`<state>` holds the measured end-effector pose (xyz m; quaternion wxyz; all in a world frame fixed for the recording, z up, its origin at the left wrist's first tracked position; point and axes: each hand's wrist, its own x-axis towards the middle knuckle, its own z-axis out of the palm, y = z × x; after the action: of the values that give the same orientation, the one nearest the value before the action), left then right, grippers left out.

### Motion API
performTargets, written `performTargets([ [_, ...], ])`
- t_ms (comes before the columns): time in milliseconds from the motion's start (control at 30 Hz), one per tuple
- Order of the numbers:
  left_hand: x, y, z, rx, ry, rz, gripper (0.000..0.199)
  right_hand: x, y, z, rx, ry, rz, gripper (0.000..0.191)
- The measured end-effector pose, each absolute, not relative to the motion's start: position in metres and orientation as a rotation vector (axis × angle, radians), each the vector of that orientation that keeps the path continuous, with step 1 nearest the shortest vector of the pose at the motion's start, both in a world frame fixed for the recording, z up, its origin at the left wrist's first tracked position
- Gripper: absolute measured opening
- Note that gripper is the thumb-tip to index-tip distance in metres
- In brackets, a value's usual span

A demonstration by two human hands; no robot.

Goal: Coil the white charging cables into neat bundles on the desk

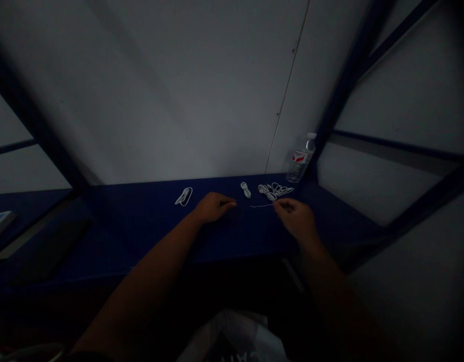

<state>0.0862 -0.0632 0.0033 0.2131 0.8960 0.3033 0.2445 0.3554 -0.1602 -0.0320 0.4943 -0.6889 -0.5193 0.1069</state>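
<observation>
My right hand (295, 217) pinches one end of a thin white tie (262, 205), which points left over the blue shelf (141, 221). My left hand (216, 206) is beside it to the left, fingertips pressed together; anything between them is too small to make out. A coiled white cable (184, 196) lies left of my left hand. Between and behind my hands lies a small white cable bundle (246, 189). More looped white cable (267, 192) lies just behind my right hand.
A clear plastic bottle (300, 158) with a red and white label stands at the back right, by a blue frame post. A white wall (186, 100) rises behind the shelf. A dark flat object (53, 249) lies at the left.
</observation>
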Motion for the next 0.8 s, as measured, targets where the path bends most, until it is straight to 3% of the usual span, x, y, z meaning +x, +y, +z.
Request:
performTargets([
  [133,0.084,-0.060,0.006,2.535,0.955,0.735,0.055,0.429,-0.165,-0.041,-1.822,-1.117,0.087,0.036],
  [267,0.085,-0.056,0.004,2.488,1.088,0.842,0.052,0.475,-0.174,-0.049,-1.942,-1.058,0.008,0.031],
  [433,0.082,-0.049,0.000,2.315,1.264,0.948,0.058,0.478,-0.181,-0.030,-2.011,-1.059,-0.163,0.033],
  [567,0.078,-0.044,-0.004,2.283,1.370,0.978,0.062,0.453,-0.160,0.012,-1.721,-0.966,-0.297,0.029],
  [667,0.075,-0.041,-0.008,2.354,1.306,0.899,0.054,0.421,-0.122,0.040,-1.476,-1.307,-0.240,0.031],
  [800,0.069,-0.040,-0.011,2.424,1.239,0.672,0.031,0.387,-0.065,0.043,-1.578,-1.574,-0.108,0.026],
])
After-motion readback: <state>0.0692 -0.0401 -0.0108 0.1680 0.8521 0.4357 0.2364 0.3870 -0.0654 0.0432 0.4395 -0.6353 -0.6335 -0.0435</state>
